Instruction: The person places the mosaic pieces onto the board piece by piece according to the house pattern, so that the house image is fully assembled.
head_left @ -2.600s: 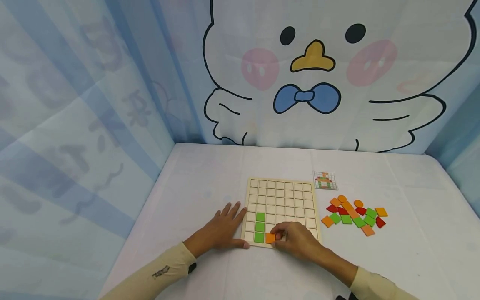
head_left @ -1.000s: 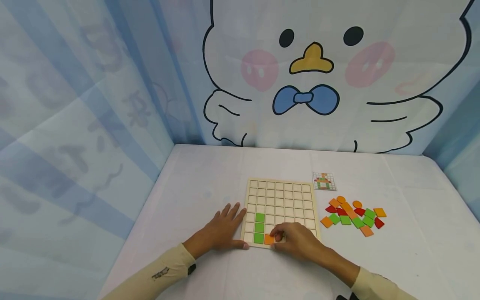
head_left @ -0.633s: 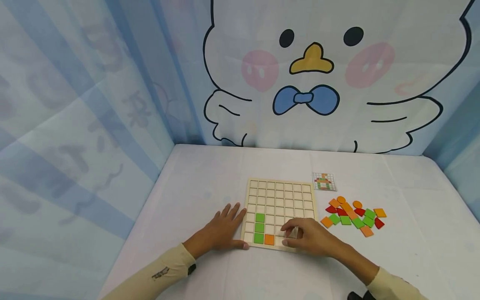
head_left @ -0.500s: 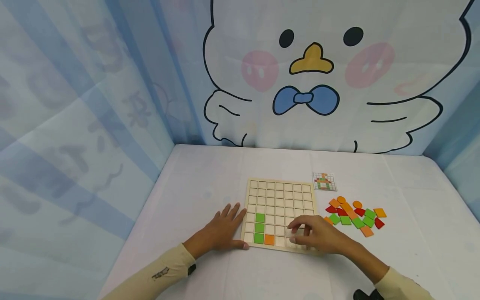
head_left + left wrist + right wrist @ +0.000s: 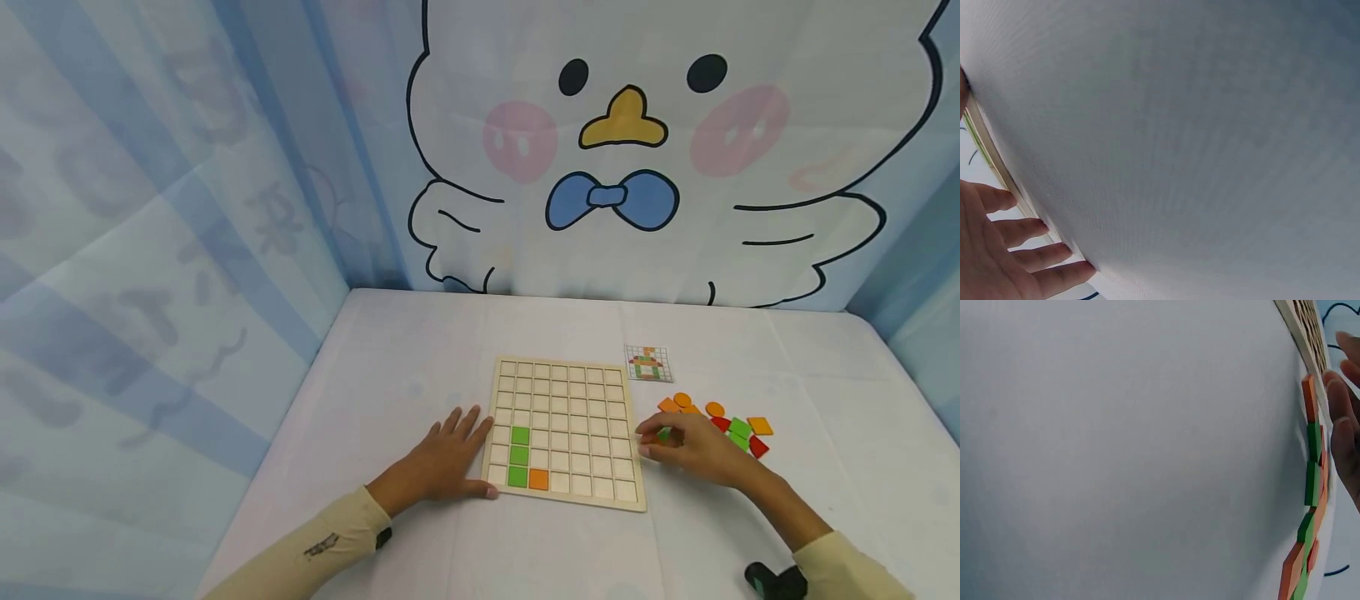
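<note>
Okay, right hand [image 5: 693,446] over tiles [image 5: 739,427], 3 o'clock of board [image 5: 566,421]; thumb and fingers apart. Left hand [image 5: 442,458] spread against 9 o'clock edge. Best pinch one tile by its sides.

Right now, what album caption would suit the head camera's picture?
Left hand at a grid board with four tiles placed; right hand over loose colourful tiles.

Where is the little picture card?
In the head view, the picture card lies right of centre on the white table, beside the far right corner of the board and beyond the loose tiles.
</note>
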